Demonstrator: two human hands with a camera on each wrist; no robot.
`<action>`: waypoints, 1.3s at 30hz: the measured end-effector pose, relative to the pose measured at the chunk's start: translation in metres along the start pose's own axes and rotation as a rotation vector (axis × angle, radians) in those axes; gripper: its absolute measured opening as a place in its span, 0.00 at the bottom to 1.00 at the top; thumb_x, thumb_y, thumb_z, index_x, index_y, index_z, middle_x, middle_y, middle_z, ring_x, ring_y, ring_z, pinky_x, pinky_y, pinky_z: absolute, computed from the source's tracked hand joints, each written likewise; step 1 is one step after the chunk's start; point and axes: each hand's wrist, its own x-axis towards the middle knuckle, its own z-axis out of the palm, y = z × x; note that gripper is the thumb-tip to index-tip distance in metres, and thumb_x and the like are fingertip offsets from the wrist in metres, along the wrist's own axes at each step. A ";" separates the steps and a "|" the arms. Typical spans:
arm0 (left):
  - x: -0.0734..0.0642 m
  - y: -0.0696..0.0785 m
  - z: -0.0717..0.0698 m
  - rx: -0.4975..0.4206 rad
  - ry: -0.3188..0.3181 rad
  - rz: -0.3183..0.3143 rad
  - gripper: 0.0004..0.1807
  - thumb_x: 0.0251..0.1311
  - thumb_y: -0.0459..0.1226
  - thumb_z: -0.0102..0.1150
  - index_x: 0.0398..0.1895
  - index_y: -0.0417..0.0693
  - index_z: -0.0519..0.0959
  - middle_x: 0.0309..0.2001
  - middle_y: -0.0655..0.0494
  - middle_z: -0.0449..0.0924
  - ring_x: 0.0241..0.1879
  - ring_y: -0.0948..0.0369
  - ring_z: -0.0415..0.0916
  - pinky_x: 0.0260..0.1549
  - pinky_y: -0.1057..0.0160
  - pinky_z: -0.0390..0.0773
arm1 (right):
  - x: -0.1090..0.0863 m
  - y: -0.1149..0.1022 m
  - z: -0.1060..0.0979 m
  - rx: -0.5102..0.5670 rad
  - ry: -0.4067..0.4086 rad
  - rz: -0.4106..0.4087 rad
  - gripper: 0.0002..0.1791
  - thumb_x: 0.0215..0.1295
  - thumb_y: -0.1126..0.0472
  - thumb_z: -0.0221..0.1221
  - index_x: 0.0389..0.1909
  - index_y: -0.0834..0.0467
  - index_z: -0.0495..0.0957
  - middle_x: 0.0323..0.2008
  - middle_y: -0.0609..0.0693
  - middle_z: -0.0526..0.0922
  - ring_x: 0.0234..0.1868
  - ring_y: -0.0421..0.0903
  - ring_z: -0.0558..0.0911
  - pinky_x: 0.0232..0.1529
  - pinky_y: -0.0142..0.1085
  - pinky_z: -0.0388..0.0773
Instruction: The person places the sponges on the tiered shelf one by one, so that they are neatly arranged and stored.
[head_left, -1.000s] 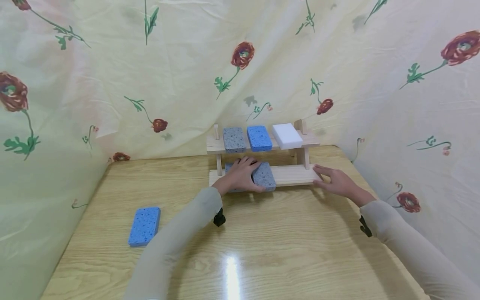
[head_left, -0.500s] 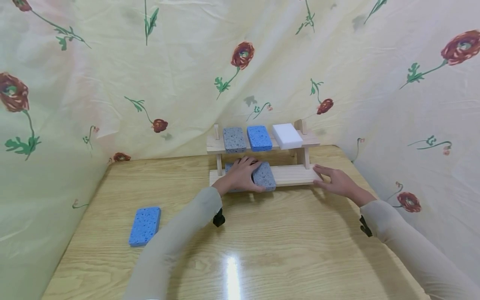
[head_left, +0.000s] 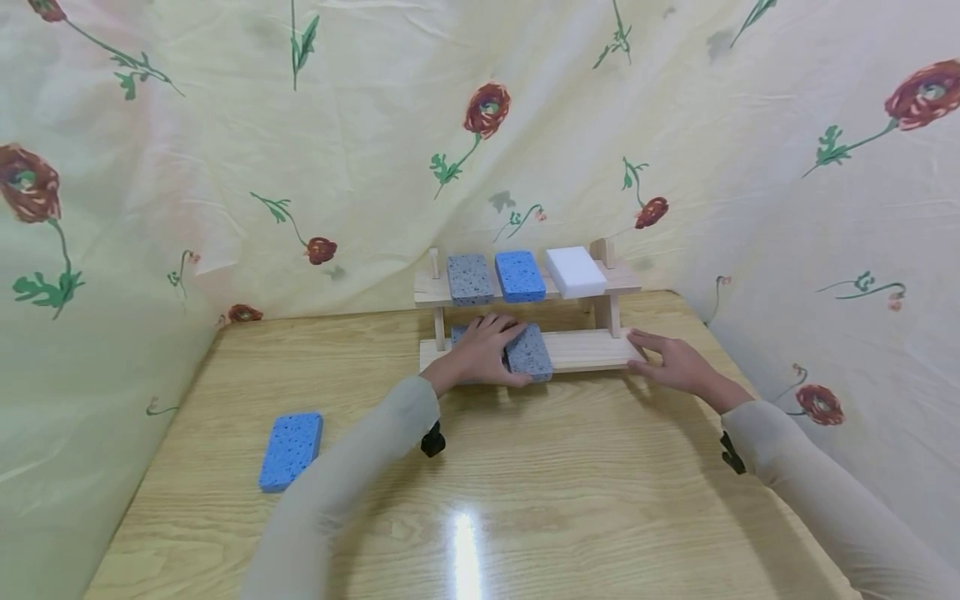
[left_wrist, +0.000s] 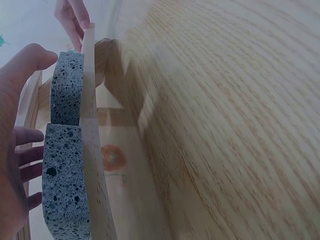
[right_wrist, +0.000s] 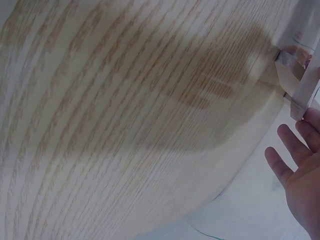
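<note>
A two-tier wooden rack [head_left: 588, 350] stands at the back of the table. Two grey speckled sponges sit side by side on its lower board: the right sponge [head_left: 531, 354] shows well, the left sponge [left_wrist: 65, 180] is mostly covered in the head view. My left hand [head_left: 483, 350] lies over them with fingers spread, thumb near the right sponge's front edge. In the left wrist view its fingers are loose behind the sponges. With fairly straight fingers, my right hand [head_left: 671, 364] touches the right end of the lower board; the right wrist view shows fingertips [right_wrist: 305, 127] at that end.
On the upper board rest a grey sponge [head_left: 470, 279], a blue sponge [head_left: 520, 277] and a white sponge [head_left: 575, 272]. Another blue sponge [head_left: 291, 450] lies on the table [head_left: 570, 492] at left, beside my left sleeve. Flowered cloth [head_left: 375, 150] hangs behind and at both sides.
My left forearm has shifted very slightly to the left. Both hands stay at the same places on the rack, and the sponges have not moved.
</note>
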 end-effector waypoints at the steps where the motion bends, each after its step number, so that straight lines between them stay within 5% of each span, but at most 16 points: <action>1: -0.001 0.000 0.000 0.004 0.005 0.002 0.55 0.54 0.68 0.62 0.81 0.53 0.57 0.77 0.50 0.59 0.76 0.51 0.55 0.74 0.41 0.57 | 0.000 0.000 0.000 -0.001 0.003 -0.001 0.37 0.73 0.47 0.59 0.72 0.68 0.66 0.73 0.67 0.66 0.32 0.50 0.80 0.52 0.52 0.74; 5: -0.006 -0.001 0.000 0.034 0.022 0.008 0.55 0.54 0.68 0.62 0.81 0.55 0.56 0.77 0.52 0.60 0.75 0.52 0.56 0.74 0.42 0.58 | 0.000 0.001 0.001 0.003 0.015 -0.005 0.36 0.73 0.49 0.59 0.72 0.69 0.66 0.73 0.68 0.66 0.53 0.61 0.81 0.57 0.57 0.74; 14: -0.021 -0.002 -0.003 0.051 0.026 0.025 0.54 0.56 0.68 0.61 0.82 0.57 0.55 0.77 0.52 0.60 0.76 0.51 0.56 0.76 0.43 0.53 | 0.000 0.000 0.002 0.014 0.008 -0.004 0.37 0.73 0.49 0.59 0.72 0.69 0.65 0.73 0.68 0.65 0.69 0.71 0.69 0.66 0.64 0.68; 31: -0.067 -0.014 -0.011 0.052 0.131 0.102 0.53 0.53 0.64 0.66 0.78 0.50 0.63 0.73 0.48 0.67 0.71 0.49 0.63 0.72 0.42 0.61 | 0.001 0.000 0.002 0.027 0.003 0.000 0.37 0.73 0.48 0.59 0.73 0.69 0.65 0.73 0.68 0.64 0.69 0.70 0.71 0.64 0.63 0.70; 39: -0.095 -0.030 -0.015 0.039 0.180 0.090 0.52 0.50 0.62 0.71 0.76 0.47 0.67 0.70 0.47 0.70 0.70 0.47 0.65 0.69 0.40 0.64 | 0.002 0.003 0.002 0.002 0.006 -0.012 0.37 0.73 0.48 0.59 0.72 0.68 0.66 0.73 0.68 0.65 0.46 0.56 0.83 0.51 0.52 0.73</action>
